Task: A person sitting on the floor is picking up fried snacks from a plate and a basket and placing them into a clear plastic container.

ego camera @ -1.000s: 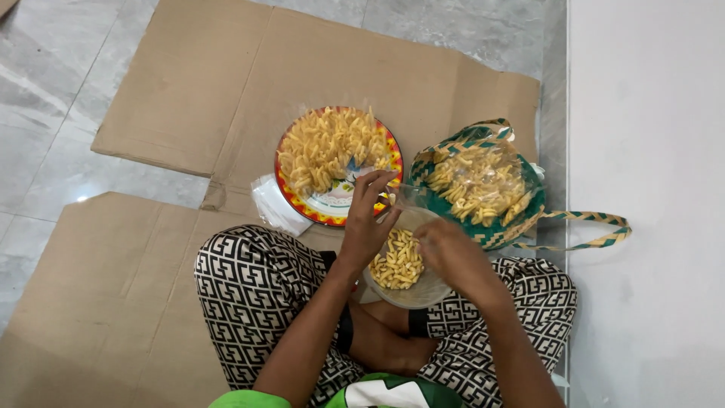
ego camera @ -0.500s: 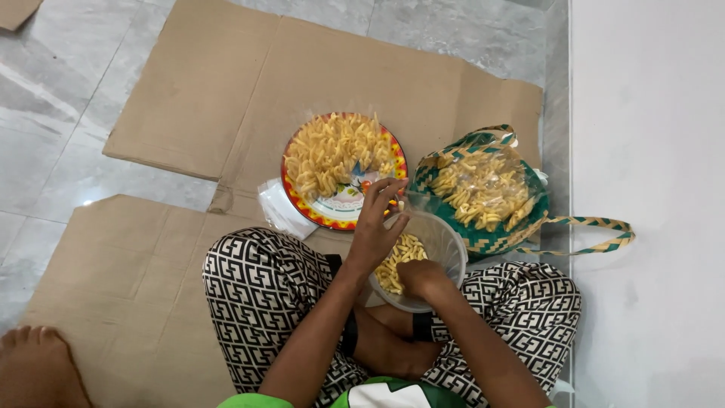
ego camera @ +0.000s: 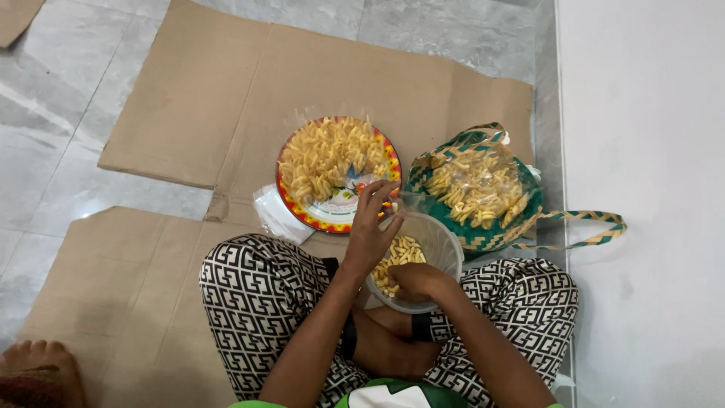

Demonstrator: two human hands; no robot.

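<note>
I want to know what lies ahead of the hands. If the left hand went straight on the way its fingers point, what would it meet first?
The left hand points up and away, so probably the plate of yellow snacks first; depth is unclear.

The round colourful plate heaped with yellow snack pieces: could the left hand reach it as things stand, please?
Probably yes: the left hand rests at the clear plastic tub's rim, right beside the round colourful plate, with nothing between them.

Right hand [ego camera: 414, 281] fingertips hidden inside container [ego camera: 445, 240].
</note>
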